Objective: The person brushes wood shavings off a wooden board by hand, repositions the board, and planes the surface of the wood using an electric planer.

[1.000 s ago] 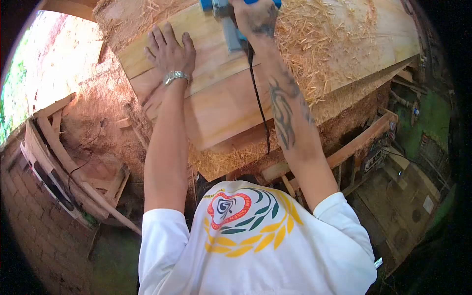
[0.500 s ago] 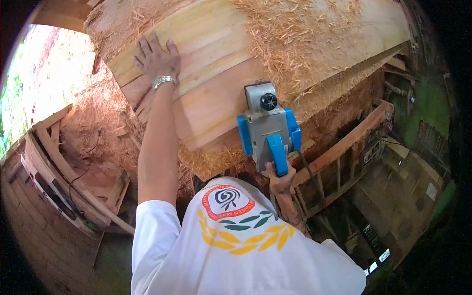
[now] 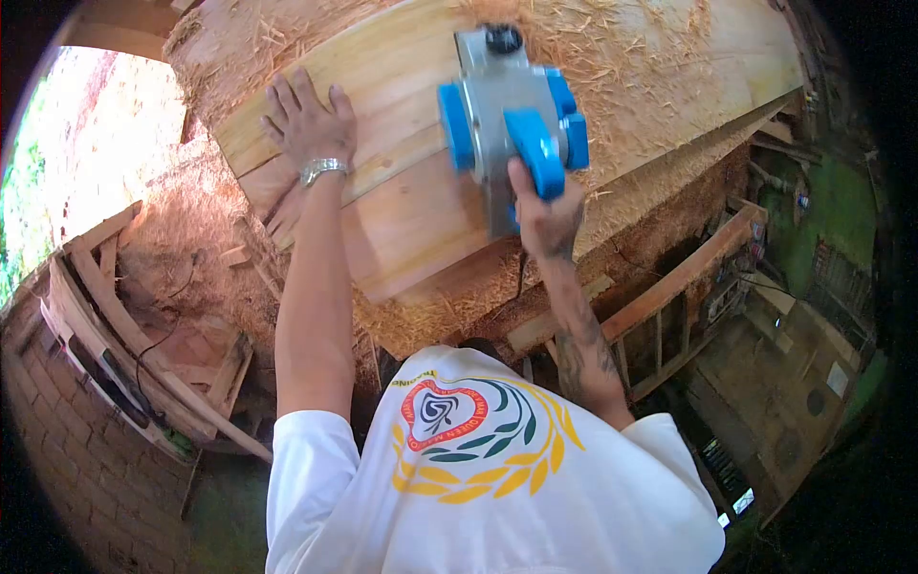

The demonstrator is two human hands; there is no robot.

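Note:
With fingers spread, my left hand point(image 3: 308, 124) lies flat on the left part of a pale wooden board point(image 3: 402, 215); a metal watch is on the wrist. My right hand point(image 3: 549, 215) is wrapped round the blue rear handle of a grey and blue electric planer point(image 3: 492, 115). The planer rests over the board, right of my left hand, with its round black knob at the far end. Motion blurs it slightly, and its underside is hidden. A dark cord hangs behind it near my right wrist.
Curly wood shavings point(image 3: 631, 72) cover the bench surface right of the planer and lie along the near edge. A wooden frame point(image 3: 669, 273) stands at the lower right. Long timber pieces point(image 3: 124, 306) lean at the left, above a brick-patterned floor point(image 3: 72, 459).
The planer, in my right hand, first came back toward my body from the far side of the board, then moved forward over it again. My left hand has stayed flat on the board.

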